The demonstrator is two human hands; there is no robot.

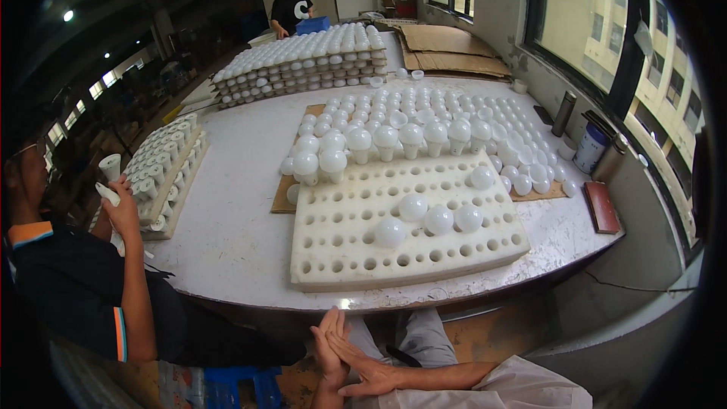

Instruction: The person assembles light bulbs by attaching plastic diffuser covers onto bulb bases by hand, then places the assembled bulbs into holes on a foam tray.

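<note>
Below the table's front edge, my left hand (330, 344) points upward with its fingers stretched out. My right hand (369, 369) lies flat across it, palm against palm, and no object shows in either. Beyond them on the table is a white foam tray (333, 278) with rows of round holes. Loose white bulb domes rest on the tray: a cluster including one dome (439, 220), and a single dome (482, 177) near its back right. Assembled bulbs (360, 145) stand along the tray's far side.
Behind, many white domes (522, 155) cover brown cardboard; stacked trays of bulbs (303, 60) stand farther back. At left, a person (83, 288) holds a bulb part (110, 165) beside a tray of white parts (163, 155). Flasks (564, 113) and a dark red box (600, 208) sit right.
</note>
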